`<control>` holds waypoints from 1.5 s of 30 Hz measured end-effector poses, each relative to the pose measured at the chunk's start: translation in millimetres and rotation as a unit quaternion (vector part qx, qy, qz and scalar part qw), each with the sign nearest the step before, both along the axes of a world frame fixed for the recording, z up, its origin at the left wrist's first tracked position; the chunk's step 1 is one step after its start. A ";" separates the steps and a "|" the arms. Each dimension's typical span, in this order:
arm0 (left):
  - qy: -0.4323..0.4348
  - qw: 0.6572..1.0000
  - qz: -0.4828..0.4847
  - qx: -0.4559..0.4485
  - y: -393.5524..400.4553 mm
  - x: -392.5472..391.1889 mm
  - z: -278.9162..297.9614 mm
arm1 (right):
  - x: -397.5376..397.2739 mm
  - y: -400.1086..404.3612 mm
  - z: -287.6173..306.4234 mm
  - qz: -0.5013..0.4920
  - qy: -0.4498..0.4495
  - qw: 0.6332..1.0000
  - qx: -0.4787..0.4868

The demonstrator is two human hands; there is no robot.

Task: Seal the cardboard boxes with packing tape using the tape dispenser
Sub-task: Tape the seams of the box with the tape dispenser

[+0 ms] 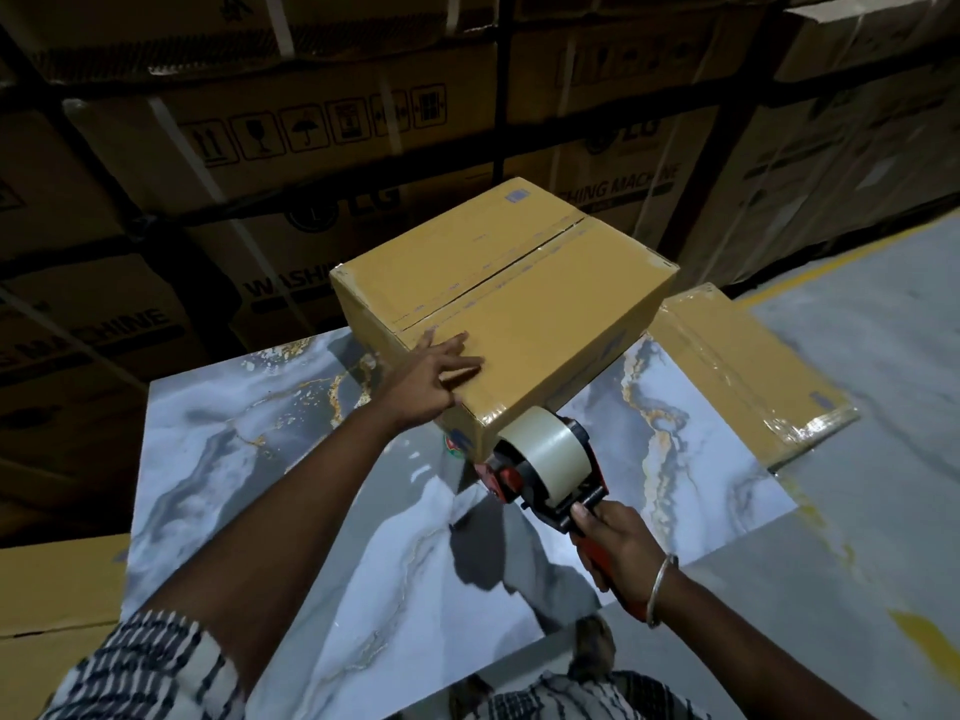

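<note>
A closed cardboard box (524, 298) stands on the marbled table (270, 459), its top flaps meeting along a dark middle seam with old tape marks. My left hand (431, 379) lies flat with straight fingers on the near part of the box top, by the seam's near end. My right hand (618, 545) grips the red handle of the tape dispenser (545, 465), which carries a clear tape roll. The dispenser's front sits against the box's near lower corner.
A second taped cardboard box (748, 376) lies lower, to the right of the table. Stacked washing-machine cartons (311, 148) form a wall behind. Another carton top (57, 584) shows at the left edge. The grey floor (872, 356) with a yellow line extends on the right.
</note>
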State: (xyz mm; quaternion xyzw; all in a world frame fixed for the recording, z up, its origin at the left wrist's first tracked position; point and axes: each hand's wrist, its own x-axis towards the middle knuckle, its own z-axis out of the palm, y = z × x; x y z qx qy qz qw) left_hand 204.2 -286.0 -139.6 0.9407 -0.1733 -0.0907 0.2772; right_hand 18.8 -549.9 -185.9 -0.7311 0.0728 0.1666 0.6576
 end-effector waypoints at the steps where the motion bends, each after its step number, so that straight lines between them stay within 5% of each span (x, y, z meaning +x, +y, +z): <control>1: -0.016 0.999 -0.041 0.003 -10.8 -2.1 2.1 | -0.3 1.1 -1.3 -0.005 0.001 1.000 0.008; 4: 0.006 0.985 -0.169 0.039 -36.5 -14.5 -3.8 | -4.6 2.9 -6.4 -0.018 -0.002 1.000 0.017; 9: -0.021 0.966 -0.228 0.121 -39.5 -14.8 -14.4 | -8.0 -1.3 -6.8 -0.019 -0.008 1.000 0.018; 23: 0.017 0.967 -0.224 0.123 -44.6 -17.0 -2.4 | 2.6 3.8 -13.5 -0.022 0.008 1.000 -0.006; 31: 0.018 0.974 -0.211 0.087 -39.5 -15.3 -4.9 | 0.8 -10.3 -33.0 -0.129 0.100 0.986 0.017; 37: -0.066 0.954 -0.231 0.182 -46.8 -16.0 2.5 | 3.5 -39.4 -35.6 -0.163 0.090 0.982 0.004; 41: -0.184 0.903 -0.260 0.287 -56.7 -11.2 8.5 | 14.9 -42.0 -31.2 -0.170 0.088 0.981 0.032; 45: -0.199 0.886 -0.284 0.308 -57.9 -1.3 6.0 | 20.1 -47.7 -29.2 -0.159 0.091 0.981 0.064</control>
